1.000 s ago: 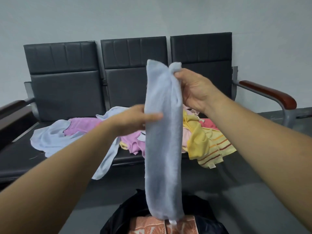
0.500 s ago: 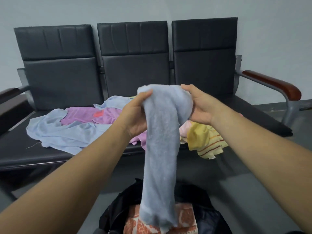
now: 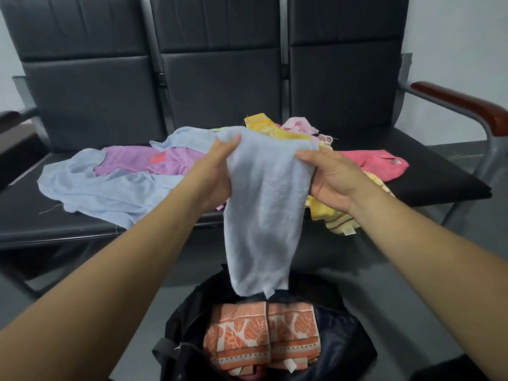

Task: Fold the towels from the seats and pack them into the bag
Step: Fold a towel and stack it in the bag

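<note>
Fingers (image 3: 231,141) of both hands clenched on pale blue towel (image 3: 264,215) above bag (image 3: 343,334); labels unreadable.

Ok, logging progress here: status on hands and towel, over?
Left hand, right hand both gripping pale blue towel. Hanging over open bag, orange towel packed. Nothing blocking.

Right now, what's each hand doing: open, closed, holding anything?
Left hand: closed, gripping the top left edge of the light blue towel.
Right hand: closed on the same towel's top right edge.
</note>
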